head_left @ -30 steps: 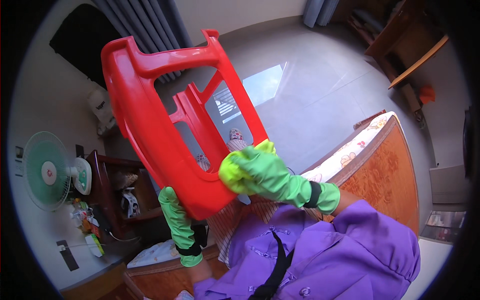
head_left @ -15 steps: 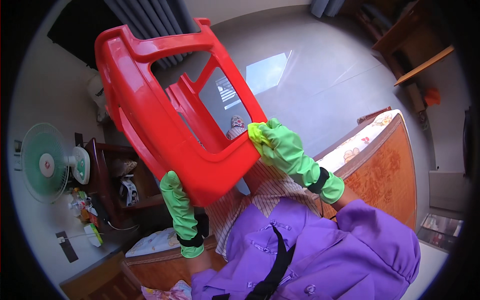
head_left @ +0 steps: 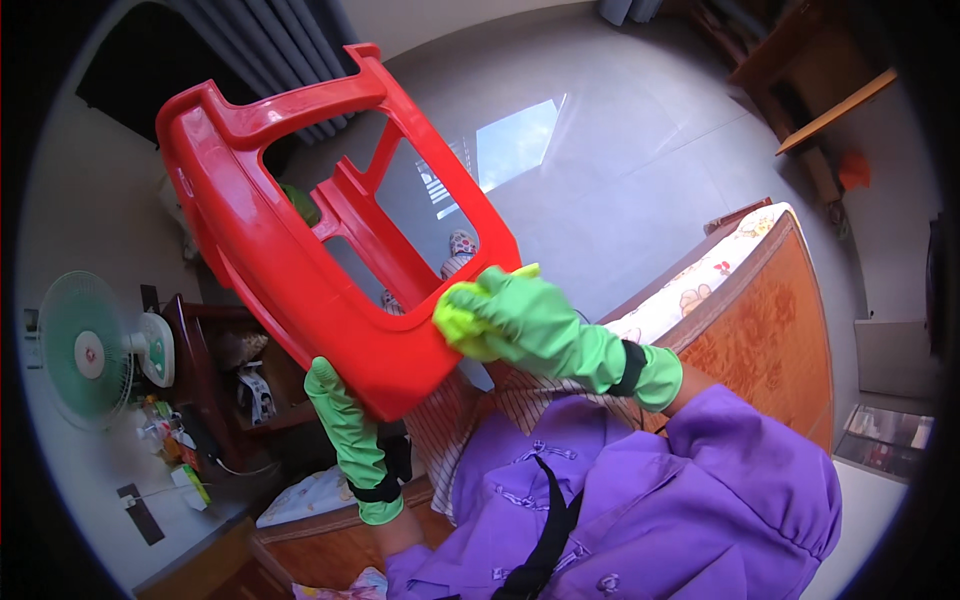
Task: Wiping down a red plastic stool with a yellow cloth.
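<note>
A glossy red plastic stool (head_left: 330,310) is held tilted in front of me, its open frame showing the floor beyond. My left hand (head_left: 342,415), in a green rubber glove, grips the stool's near left edge; its thumb shows, while the other fingers are hidden behind the plastic. Pressed to the near right corner of the stool is a bright yellow-green cloth (head_left: 462,320). My right hand (head_left: 525,320), gloved in the same green, is closed over this cloth, with part of it sticking out past the fingers.
On the left, a green fan (head_left: 88,350) stands by a dark wooden cabinet (head_left: 205,350) with small items. An orange-brown padded bed edge (head_left: 740,340) with a floral sheet is at the right. Grey tiled floor (head_left: 620,130) stretches ahead to blue-grey curtains (head_left: 270,50).
My right hand has slid the cloth left and nearer, from the stool's outer right edge onto its corner face. The stool has shifted slightly left in view, with my left hand still gripping it.
</note>
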`<action>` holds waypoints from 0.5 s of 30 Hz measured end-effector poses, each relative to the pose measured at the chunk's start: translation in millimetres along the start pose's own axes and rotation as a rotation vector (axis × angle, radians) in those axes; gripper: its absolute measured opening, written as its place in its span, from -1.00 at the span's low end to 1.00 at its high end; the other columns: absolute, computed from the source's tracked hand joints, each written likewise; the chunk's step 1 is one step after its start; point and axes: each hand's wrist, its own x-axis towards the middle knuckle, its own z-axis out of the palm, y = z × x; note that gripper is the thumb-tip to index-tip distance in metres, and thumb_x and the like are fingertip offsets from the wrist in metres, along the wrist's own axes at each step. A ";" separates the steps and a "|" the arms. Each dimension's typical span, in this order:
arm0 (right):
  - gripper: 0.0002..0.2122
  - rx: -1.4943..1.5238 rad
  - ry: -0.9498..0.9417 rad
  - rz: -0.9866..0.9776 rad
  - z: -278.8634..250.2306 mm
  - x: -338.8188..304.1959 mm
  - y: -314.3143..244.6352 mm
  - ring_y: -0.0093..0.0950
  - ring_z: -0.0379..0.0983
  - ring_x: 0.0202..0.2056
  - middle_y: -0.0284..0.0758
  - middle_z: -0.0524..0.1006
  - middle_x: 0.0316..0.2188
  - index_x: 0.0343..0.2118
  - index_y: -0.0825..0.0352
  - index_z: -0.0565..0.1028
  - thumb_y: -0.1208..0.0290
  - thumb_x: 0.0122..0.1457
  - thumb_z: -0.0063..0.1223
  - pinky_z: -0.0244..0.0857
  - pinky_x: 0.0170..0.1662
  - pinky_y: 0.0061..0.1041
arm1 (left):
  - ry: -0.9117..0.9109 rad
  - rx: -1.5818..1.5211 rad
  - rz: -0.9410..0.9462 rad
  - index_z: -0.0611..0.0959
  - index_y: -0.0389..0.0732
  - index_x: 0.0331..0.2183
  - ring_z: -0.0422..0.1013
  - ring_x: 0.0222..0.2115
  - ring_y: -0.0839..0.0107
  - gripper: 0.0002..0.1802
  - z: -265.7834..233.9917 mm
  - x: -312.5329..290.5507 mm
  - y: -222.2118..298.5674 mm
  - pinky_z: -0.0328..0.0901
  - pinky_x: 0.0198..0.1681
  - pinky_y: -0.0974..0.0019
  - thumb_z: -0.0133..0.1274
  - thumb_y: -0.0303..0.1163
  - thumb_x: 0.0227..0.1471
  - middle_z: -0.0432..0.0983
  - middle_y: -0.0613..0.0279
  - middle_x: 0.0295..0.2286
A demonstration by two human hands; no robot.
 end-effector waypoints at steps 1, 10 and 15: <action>-0.58 -0.037 0.000 0.016 -12.2 0.3 6.7 -0.27 0.45 -0.43 -0.24 0.48 -0.41 0.11 0.22 0.41 0.42 0.14 0.05 0.34 -0.33 -0.36 | -0.013 -0.018 0.011 0.41 -0.29 0.12 0.47 -0.08 0.31 -0.21 4.3 1.6 -0.7 0.41 -0.01 0.19 -0.11 0.24 0.19 0.47 0.14 -0.02; -0.79 -0.112 -0.021 0.098 -12.3 17.8 64.2 -0.25 0.44 -0.52 -0.27 0.52 -0.55 -0.08 0.23 0.50 0.50 0.23 -0.04 0.32 -0.42 -0.36 | 0.032 -0.015 -0.015 0.43 -0.31 0.09 0.48 -0.09 0.31 -0.16 -0.4 -3.9 -1.0 0.41 -0.01 0.19 -0.09 0.29 0.15 0.49 0.14 -0.04; -0.61 -0.149 0.000 0.071 -1.7 -5.0 33.9 -0.23 0.42 -0.44 -0.20 0.43 -0.40 -0.04 0.28 0.47 0.39 0.03 0.21 0.28 -0.41 -0.26 | 0.042 0.123 0.001 0.53 -0.33 -0.01 0.53 -0.21 0.36 -0.19 8.6 -0.8 4.9 0.42 -0.11 0.26 -0.12 0.29 0.16 0.57 0.16 -0.19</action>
